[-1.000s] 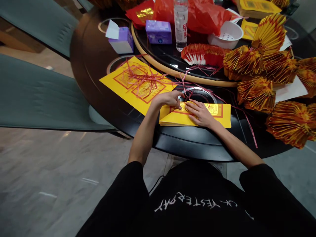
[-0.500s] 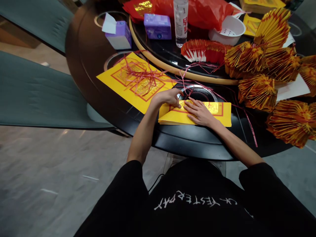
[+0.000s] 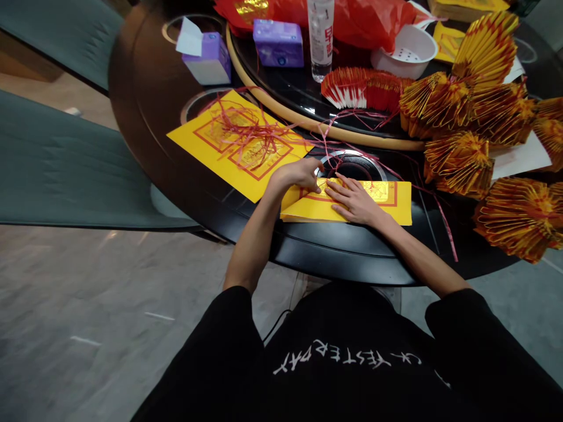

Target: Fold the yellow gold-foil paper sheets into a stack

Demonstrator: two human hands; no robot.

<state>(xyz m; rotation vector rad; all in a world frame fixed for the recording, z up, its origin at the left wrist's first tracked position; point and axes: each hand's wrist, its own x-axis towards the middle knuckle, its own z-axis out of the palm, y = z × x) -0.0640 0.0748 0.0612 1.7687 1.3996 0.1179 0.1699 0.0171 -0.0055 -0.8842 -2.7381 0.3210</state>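
Note:
A folded stack of yellow joss paper with red borders and gold foil lies near the table's front edge. My right hand rests flat on its middle, fingers spread over the foil. At the stack's left part, my left hand is bent over the upper edge, thumb on the paper and index finger curved beyond it; its other fingers are hidden. The top layer looks slightly raised at the left end. Left of the stack lies a flat yellow sheet, with a tangle of pink-red string on it.
Pleated gold-and-red paper fans crowd the right side. On the raised turntable stand a clear bottle, a purple tissue pack, a white basket and red folded papers. Another tissue pack sits left. Grey chairs flank the table.
The camera view has shifted very slightly. Both hands stay at nearly the same place on the folded joss paper, with no clear movement.

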